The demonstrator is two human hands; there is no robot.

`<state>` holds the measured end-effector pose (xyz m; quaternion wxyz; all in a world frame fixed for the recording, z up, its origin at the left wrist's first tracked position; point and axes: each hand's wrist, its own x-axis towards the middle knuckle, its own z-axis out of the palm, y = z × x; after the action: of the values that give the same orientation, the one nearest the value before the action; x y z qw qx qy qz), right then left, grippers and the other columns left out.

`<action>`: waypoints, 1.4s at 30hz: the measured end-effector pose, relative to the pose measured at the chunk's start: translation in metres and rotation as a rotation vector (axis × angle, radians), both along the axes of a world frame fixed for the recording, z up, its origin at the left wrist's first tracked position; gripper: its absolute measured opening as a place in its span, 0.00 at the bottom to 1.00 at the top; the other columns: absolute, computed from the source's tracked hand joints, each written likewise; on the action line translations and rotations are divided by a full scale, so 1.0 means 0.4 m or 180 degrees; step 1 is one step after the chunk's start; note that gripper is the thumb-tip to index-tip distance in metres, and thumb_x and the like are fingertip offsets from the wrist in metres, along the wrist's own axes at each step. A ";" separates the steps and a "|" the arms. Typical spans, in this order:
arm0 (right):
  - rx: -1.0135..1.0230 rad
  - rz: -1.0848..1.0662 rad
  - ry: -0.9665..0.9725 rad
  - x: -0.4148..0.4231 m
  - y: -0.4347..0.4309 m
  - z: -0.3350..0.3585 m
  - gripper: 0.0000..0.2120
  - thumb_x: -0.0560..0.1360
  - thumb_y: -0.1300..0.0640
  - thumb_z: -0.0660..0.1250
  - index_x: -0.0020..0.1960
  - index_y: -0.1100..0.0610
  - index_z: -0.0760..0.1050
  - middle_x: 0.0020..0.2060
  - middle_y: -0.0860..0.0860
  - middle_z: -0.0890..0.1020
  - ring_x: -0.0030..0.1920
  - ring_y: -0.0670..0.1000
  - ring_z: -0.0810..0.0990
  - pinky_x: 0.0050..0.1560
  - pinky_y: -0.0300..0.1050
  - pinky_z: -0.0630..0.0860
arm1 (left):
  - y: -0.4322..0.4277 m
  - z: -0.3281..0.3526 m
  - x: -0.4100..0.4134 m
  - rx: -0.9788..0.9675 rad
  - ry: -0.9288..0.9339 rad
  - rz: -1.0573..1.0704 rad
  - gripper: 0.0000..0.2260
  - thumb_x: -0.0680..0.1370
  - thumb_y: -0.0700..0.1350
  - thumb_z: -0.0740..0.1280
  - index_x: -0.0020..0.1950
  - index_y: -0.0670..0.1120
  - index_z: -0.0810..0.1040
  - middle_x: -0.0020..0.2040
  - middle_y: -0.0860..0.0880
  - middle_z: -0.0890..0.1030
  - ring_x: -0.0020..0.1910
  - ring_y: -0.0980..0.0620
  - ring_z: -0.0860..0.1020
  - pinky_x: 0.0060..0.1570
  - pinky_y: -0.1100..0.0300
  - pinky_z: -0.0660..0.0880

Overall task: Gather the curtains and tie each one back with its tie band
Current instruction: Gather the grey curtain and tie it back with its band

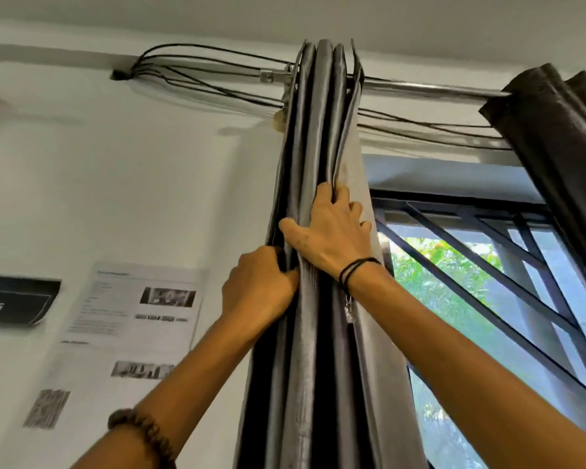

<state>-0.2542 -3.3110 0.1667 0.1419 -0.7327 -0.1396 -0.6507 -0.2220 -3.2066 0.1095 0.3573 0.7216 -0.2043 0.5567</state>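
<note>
A grey curtain (322, 137) hangs bunched in tight vertical folds from a metal rod (420, 89), left of the window. My left hand (257, 282) grips the left folds at about mid height. My right hand (332, 231) sits slightly higher, fingers tucked between the right folds and thumb across the front. A second, darker curtain (555, 123) hangs gathered at the right end of the rod. No tie band is visible.
A barred window (487, 282) with greenery behind fills the right side. Black cables (197, 69) run along the wall under the ceiling. Printed papers (132, 316) and a dark sign (14, 299) are stuck on the white wall at left.
</note>
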 end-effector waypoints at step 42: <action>0.0215 0.0333 0.1140 -0.101 0.071 -1.113 0.26 0.82 0.47 0.63 0.74 0.61 0.69 0.67 0.53 0.79 0.64 0.49 0.80 0.64 0.43 0.77 | 0.105 -1.074 -0.114 -0.0501 0.1166 -0.1233 0.21 0.79 0.60 0.64 0.65 0.76 0.58 0.55 0.79 0.72 0.49 0.71 0.78 0.43 0.73 0.77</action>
<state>-0.2946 -3.2828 -0.2784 0.2227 -0.8234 -0.1281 -0.5060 -0.2676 -3.1648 -0.3203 0.5430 0.7278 -0.2266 0.3524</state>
